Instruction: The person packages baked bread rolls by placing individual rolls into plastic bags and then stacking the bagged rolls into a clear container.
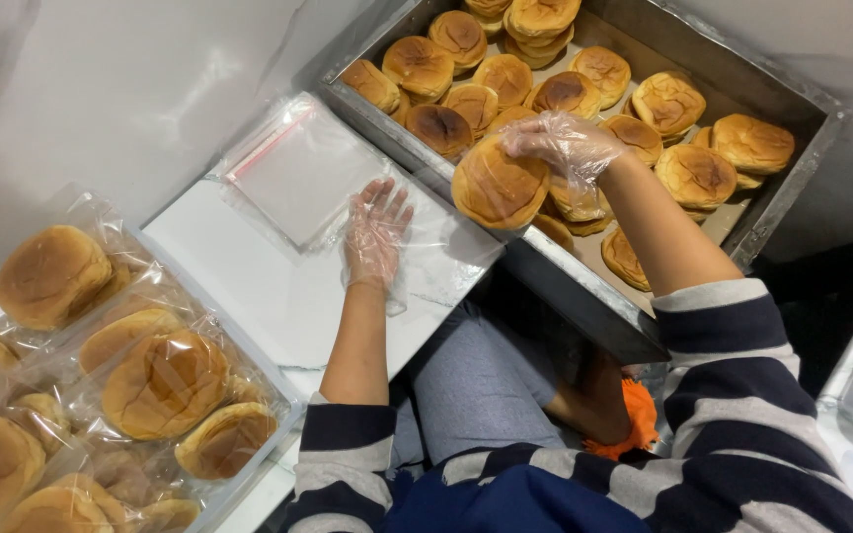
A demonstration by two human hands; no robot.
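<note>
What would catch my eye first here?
The metal tray heaped with golden buns at top right. The gloved right hand lifts one bun over its edge, while the left hand rests flat on clear bags. Bagged buns pile up at lower left.

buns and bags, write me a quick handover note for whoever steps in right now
Right hand, in a thin clear glove, has a grip on one round golden-brown bun, lifted over the near edge of the metal tray.
Left hand, also gloved, lies flat and open on the stack of clear plastic bags on the white table.
Done: bagged buns are piled at the left.
Left: many loose buns remain in the tray.
</note>
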